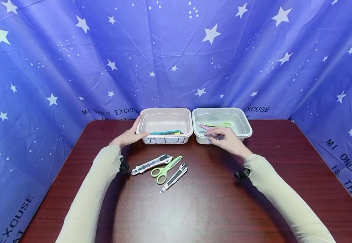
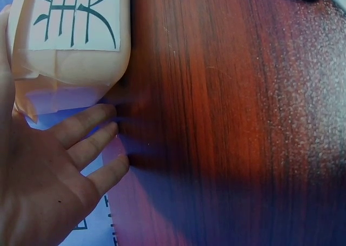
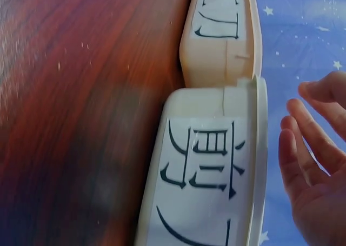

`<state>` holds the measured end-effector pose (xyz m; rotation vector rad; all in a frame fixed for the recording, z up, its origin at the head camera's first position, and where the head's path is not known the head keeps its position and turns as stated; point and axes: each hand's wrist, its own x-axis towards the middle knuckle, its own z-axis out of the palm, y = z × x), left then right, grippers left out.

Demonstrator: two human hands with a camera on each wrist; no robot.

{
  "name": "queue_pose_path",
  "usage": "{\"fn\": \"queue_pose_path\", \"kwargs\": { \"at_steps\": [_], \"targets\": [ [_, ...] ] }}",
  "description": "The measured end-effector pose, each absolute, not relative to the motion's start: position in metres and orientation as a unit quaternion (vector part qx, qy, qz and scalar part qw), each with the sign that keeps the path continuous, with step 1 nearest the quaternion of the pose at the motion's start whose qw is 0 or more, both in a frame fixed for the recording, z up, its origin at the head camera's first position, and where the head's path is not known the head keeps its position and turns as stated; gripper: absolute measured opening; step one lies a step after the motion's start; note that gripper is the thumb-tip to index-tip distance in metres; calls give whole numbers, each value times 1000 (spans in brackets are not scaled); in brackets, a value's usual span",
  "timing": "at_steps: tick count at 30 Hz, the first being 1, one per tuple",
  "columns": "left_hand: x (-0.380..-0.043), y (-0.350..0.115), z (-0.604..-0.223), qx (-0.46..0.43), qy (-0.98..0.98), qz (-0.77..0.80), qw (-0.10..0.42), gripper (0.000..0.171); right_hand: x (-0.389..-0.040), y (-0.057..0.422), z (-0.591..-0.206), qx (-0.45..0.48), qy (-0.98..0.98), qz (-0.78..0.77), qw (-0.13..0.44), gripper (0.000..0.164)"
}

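- Green scissors (image 1: 166, 168) lie on the desk (image 1: 224, 209) between two knives (image 1: 152, 163).
- Left grip (image 1: 129, 135), spread, touches the left box (image 1: 167, 120), maybe to steady it.
- Right grip (image 1: 229, 140) (holding nothing) is loosely spread over the right box's (image 1: 241, 125) edge.

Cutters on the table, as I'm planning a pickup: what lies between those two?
Green scissors lie between the left cutter and the right cutter; the head view shows this.

Bright head view, white glare on the tabletop (image 1: 176, 216) — dimmer wrist views, soft shadows
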<state>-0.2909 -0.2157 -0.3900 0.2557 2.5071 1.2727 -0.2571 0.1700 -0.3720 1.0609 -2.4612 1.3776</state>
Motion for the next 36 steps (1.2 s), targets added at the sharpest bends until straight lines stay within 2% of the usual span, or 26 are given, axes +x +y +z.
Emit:
{"fn": "queue_pose_path", "kwargs": {
  "at_steps": [9,18,26,36],
  "targets": [
    [-291,-217,-390,81,883,432,164,92,-270,163,-402,381,-819,425,56,21],
    [-312,-228,-420,77,894,417,147,97,-265,147,-412,386,-815,431,27,21],
    [-313,-229,-425,80,896,414,143,97,-261,134,-426,419,-806,419,15,21],
    [-314,-227,-424,71,901,405,140,94,-241,109,-414,481,-759,437,-34,20]
  ]
}}
